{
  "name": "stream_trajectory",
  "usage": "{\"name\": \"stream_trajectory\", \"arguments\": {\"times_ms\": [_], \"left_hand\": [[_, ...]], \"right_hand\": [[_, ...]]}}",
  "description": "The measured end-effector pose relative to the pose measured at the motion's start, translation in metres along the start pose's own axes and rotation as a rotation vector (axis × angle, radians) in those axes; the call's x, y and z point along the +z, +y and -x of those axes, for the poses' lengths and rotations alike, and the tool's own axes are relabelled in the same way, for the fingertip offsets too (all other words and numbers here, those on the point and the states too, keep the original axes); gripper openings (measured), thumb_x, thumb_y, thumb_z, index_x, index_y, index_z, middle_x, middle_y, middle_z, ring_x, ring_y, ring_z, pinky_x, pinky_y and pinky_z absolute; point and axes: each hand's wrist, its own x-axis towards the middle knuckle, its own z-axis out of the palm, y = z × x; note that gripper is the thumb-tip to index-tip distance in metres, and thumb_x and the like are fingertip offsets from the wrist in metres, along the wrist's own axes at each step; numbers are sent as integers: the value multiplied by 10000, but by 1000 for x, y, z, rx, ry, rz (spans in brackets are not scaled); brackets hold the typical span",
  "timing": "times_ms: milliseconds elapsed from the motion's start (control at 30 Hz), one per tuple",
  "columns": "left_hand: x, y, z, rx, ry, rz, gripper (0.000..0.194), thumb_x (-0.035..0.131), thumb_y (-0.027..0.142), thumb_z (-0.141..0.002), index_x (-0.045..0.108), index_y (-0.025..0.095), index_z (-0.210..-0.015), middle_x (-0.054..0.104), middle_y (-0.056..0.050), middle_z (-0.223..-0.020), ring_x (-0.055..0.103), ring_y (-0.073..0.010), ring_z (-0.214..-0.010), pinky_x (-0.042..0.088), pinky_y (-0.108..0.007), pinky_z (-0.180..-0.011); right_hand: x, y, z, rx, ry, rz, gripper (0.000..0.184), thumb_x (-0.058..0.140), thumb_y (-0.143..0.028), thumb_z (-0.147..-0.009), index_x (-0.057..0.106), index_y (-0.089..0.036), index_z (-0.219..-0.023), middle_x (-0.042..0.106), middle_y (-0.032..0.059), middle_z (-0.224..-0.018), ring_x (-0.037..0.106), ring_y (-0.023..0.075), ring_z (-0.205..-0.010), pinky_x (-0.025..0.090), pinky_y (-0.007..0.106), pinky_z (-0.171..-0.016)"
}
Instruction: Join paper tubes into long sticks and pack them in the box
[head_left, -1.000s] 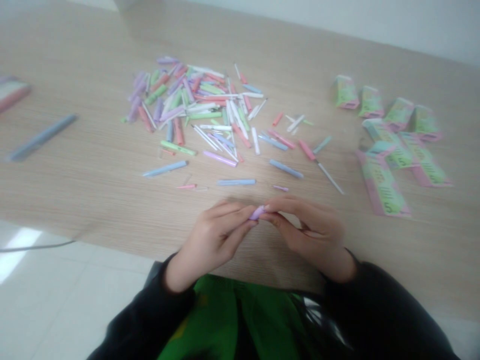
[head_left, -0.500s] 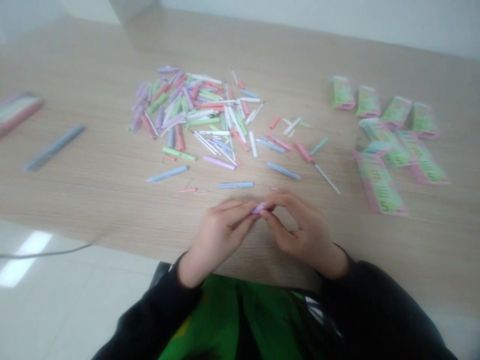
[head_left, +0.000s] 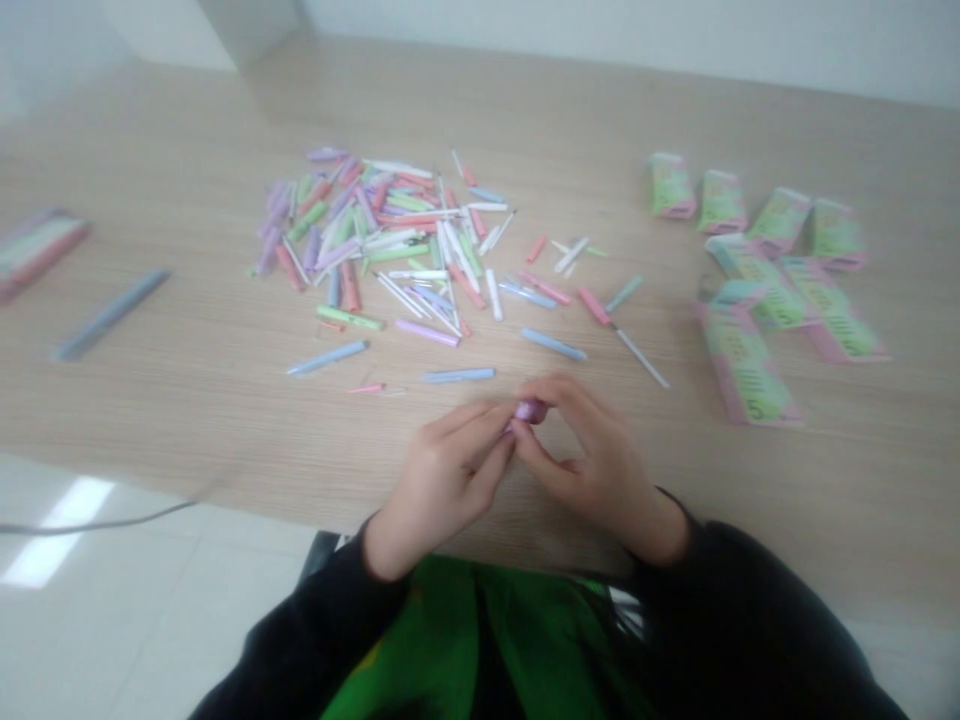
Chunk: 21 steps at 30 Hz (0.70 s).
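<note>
Close to the table's front edge, my left hand (head_left: 450, 460) and my right hand (head_left: 596, 465) meet fingertip to fingertip. Both pinch a small purple pen part (head_left: 531, 410); fingers cover much of it and blur hides its detail. Just beyond the hands lies a blue pen part (head_left: 459, 376), with another blue one (head_left: 553, 344) to its right. A thin pink piece (head_left: 367, 388) rests to the left. Farther back spreads a pile of pen parts (head_left: 390, 225) in purple, green, red, blue and white, with thin white refills among them.
Several green and pink paper boxes (head_left: 750, 365) stand or lie at the right. A long blue piece (head_left: 112, 315) and a striped stack (head_left: 41, 250) are at the far left. A cable (head_left: 135, 522) hangs past the front edge.
The purple part has turned between my fingertips and shows more at the right hand's side. My hands stay together. The view has shifted slightly, moving the table's contents a little left.
</note>
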Motion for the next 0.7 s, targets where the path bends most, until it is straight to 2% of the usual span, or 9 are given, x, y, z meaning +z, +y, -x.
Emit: {"name": "stream_trajectory", "arguments": {"times_ms": [133,267,433,567,700], "left_hand": [[1,1,-3,-65,7,81,226,587,56,-939,761,117,-1069,801,-111,-1028,758,-176,-944,598,-255,-866],[-1,-1,-4,-153,20,165,195,656,117,-944,748,156,-1112,804,-70,-1062,745,-173,-981,573,-270,-905],[-9,1,-3,-203,-91,282,253,541,155,-1019,707,180,-1209,754,-72,-1171,684,-190,-1109,513,-312,-991],[-11,4,-4,-307,-149,481,303,438,266,-1070,700,190,-1203,696,-71,-1218,617,-216,-1194,437,-347,-1083],[-8,3,-8,-279,-167,531,322,425,324,-1064,689,160,-1147,648,-78,-1112,583,-239,-1150,410,-363,-1074]], "right_hand": [[0,5,2,-27,-25,-32,212,588,-47,-911,566,-219,-1034,616,15,-925,628,157,-874,555,287,-808],[-2,6,4,32,43,-95,375,640,-76,-912,532,-217,-1243,646,30,-1032,648,154,-910,564,292,-847],[-9,0,-1,-25,-2,-94,190,659,-80,-923,622,-189,-1074,626,20,-946,621,129,-873,546,251,-813],[-6,0,0,-88,-4,-46,211,638,-59,-933,639,-175,-1109,638,40,-970,621,140,-905,545,270,-831],[0,-1,3,-187,15,46,232,633,-27,-911,617,-164,-1098,672,62,-967,640,168,-908,556,304,-810]]}}
